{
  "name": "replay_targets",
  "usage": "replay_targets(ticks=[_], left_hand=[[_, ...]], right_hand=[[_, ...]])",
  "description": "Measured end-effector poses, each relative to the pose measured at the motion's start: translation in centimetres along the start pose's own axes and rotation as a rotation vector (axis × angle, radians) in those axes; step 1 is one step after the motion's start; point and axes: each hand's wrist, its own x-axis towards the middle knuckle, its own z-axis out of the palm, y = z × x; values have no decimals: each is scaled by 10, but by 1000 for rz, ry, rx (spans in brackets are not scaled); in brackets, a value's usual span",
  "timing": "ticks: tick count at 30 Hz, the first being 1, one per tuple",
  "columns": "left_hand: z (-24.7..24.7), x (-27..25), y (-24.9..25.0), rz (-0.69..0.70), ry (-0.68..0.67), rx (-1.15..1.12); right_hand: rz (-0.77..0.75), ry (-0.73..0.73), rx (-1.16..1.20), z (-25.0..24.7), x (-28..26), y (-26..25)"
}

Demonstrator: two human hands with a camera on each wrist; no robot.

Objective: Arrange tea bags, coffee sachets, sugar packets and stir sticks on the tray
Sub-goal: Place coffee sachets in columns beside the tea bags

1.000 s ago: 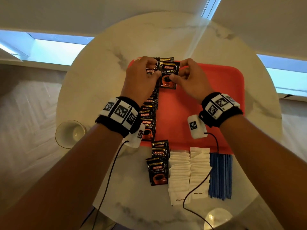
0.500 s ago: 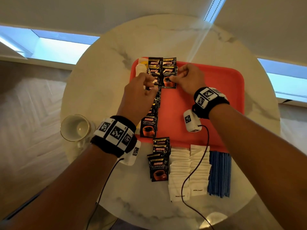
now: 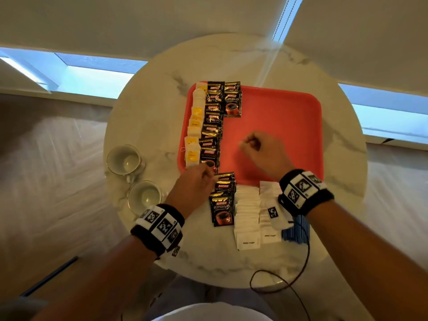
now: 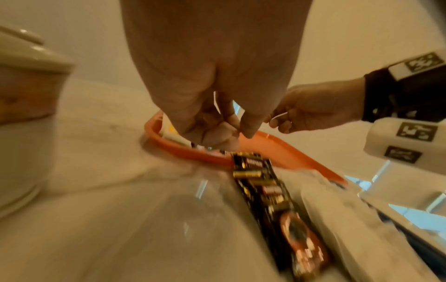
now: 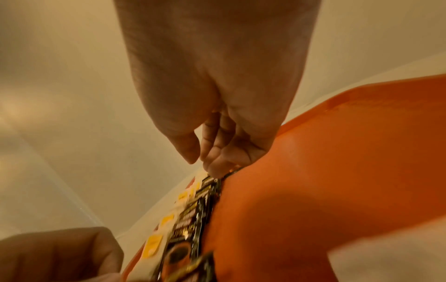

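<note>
Marble, plastic, foil, paper.
Polished, grey-veined marble table (image 3: 148, 117); smooth, faintly glossy orange-red plastic tray (image 3: 278, 126); shiny black foil sachets (image 3: 221, 210) with gold print; matt white paper sugar packets (image 3: 246, 218); glazed, gold-rimmed ceramic cups (image 3: 124, 159); black cloth wristbands (image 3: 159, 225).

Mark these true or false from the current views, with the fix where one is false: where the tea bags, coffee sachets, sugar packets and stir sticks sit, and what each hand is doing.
1. The tea bags lie in a column along the tray's left edge. True.
2. All coffee sachets are on the tray. False: a stack of coffee sachets lies on the table, near the tray's front edge.
3. The sugar packets are on the tray. False: they lie on the table.
4. The right hand is over the bare tray floor, fingers curled. True.
5. The blue stir sticks are off the tray. True.
6. The left hand holds a cup. False: both cups stand untouched, left of it.
</note>
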Motion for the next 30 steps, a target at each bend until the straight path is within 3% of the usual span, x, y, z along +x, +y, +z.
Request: replay_targets(ticks=[6, 13, 17, 25, 28, 30], left_hand=[[34, -41, -32, -256, -195, 208], [40, -48, -34, -295, -187, 215], [27, -54, -41, -247, -172, 178], [-1, -55, -24, 85, -99, 89], [-1, -47, -19, 92, -114, 73], [3, -42, -22, 25, -74, 62]], right_hand=[[41, -49, 52, 25, -73, 19], [92, -15, 66, 45, -114, 30], [83, -23, 92, 48, -120, 25], [21, -153, 74, 59, -115, 10], [17, -149, 47, 60, -110, 10], [39, -121, 52, 57, -108, 11]])
